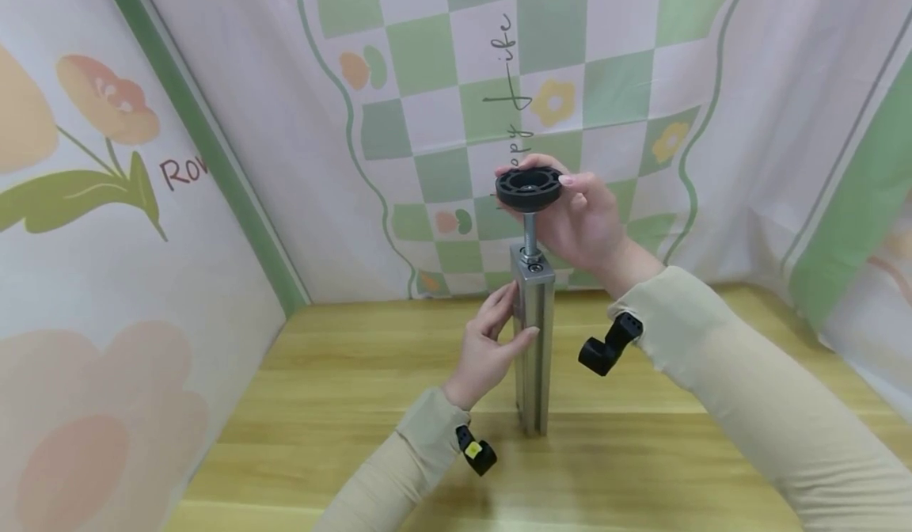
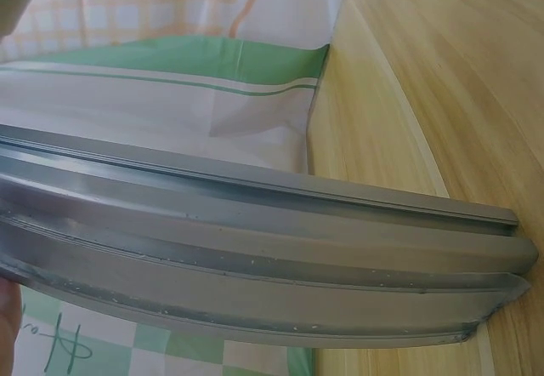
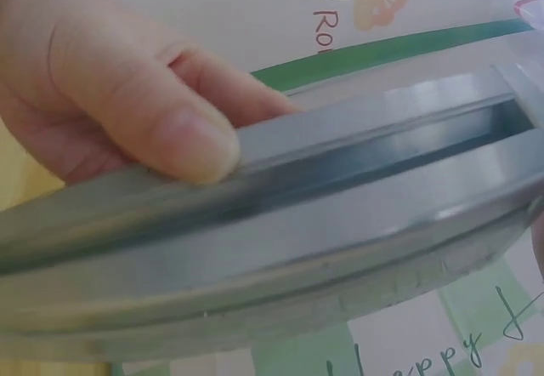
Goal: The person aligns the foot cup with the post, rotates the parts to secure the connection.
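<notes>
A slotted aluminium profile (image 1: 536,358) stands upright on the wooden table, topped by an end plate (image 1: 543,275). From that plate rises a threaded rod (image 1: 530,235) carrying a round black levelling foot (image 1: 529,199), wide face up. My left hand (image 1: 488,350) grips the profile's upper half, thumb across the front face; in the right wrist view the thumb (image 3: 200,142) lies along the slot. My right hand (image 1: 587,219) holds the black foot by its rim, thumb side on the right and fingers behind. The left wrist view shows the profile's grooved length (image 2: 255,248) down to its lower end.
The wooden table (image 1: 342,374) spreads around the profile's base. Behind it hangs a green-and-white checked curtain (image 1: 420,57), and a flowered curtain (image 1: 85,279) closes off the left side. A small black camera (image 1: 606,350) sticks out from the right sleeve.
</notes>
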The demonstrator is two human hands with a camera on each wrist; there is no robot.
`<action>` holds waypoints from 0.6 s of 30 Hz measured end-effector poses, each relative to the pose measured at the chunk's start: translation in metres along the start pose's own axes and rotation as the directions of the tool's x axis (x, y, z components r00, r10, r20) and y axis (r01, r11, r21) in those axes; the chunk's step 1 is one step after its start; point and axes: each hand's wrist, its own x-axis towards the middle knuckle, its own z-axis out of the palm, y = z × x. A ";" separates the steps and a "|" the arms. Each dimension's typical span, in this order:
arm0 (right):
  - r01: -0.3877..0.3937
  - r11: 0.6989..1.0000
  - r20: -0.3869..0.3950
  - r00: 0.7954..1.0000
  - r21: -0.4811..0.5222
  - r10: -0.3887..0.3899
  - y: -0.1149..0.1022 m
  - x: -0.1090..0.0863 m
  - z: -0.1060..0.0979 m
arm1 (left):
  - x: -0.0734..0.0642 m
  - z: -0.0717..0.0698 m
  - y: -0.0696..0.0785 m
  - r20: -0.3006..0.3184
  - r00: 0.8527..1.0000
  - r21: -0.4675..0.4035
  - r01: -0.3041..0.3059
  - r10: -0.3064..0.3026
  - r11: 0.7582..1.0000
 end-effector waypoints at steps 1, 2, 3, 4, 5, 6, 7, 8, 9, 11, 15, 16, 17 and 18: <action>0.007 1.000 -0.006 1.000 -0.016 -0.007 0.000 -0.001 0.000 | 0.000 0.000 0.000 -0.001 1.000 -0.002 -0.002 0.002 1.000; 0.013 1.000 -0.011 1.000 -0.028 -0.014 0.000 -0.001 0.001 | 0.000 0.000 0.000 -0.001 1.000 -0.002 -0.003 0.003 1.000; 0.019 0.999 -0.017 1.000 -0.038 -0.019 0.000 -0.002 0.001 | 0.000 0.000 0.000 -0.001 1.000 -0.003 -0.005 0.005 1.000; 0.022 0.999 -0.020 1.000 -0.046 -0.023 0.000 -0.002 0.001 | 0.000 0.000 0.000 -0.002 1.000 -0.003 -0.008 0.008 1.000; 0.026 0.998 -0.025 0.999 -0.051 -0.027 0.000 -0.002 0.001 | 0.000 0.000 0.000 -0.003 1.000 -0.002 -0.008 0.008 1.000; 0.029 0.998 -0.029 0.999 -0.056 -0.030 0.000 -0.002 0.002 | 0.000 0.000 0.000 -0.004 1.000 -0.002 -0.008 0.008 1.000; 0.032 0.998 -0.032 0.999 -0.063 -0.034 0.000 -0.002 0.002 | 0.000 0.000 0.000 -0.005 1.000 0.000 -0.003 0.003 1.000; 0.035 0.997 -0.033 0.999 -0.068 -0.037 0.000 -0.002 0.002 | 0.000 0.000 0.001 -0.005 1.000 0.000 -0.002 0.002 1.000; 0.038 0.997 -0.034 0.999 -0.073 -0.040 0.000 -0.002 0.002 | 0.000 0.000 0.001 -0.006 1.000 0.000 0.001 -0.001 1.000; 0.043 0.995 -0.032 0.998 -0.086 -0.046 0.000 -0.003 0.002 | 0.000 0.000 0.001 -0.006 1.000 -0.002 0.009 -0.009 1.000; 0.068 0.990 -0.016 0.997 -0.125 -0.070 0.000 -0.004 0.001 | 0.000 0.001 0.001 -0.006 1.000 -0.003 0.020 -0.020 1.000; 0.080 0.987 -0.012 0.997 -0.140 -0.082 0.001 -0.004 0.000 | 0.000 0.001 0.001 -0.006 1.000 -0.003 0.021 -0.021 1.000; 0.090 0.984 -0.016 0.995 -0.153 -0.094 0.001 -0.005 0.000 | 0.000 0.000 0.001 -0.006 1.000 -0.003 0.022 -0.022 1.000; 0.102 0.981 -0.019 0.994 -0.167 -0.107 0.001 -0.005 0.000 | 0.000 0.000 0.001 -0.006 1.000 -0.003 0.021 -0.021 1.000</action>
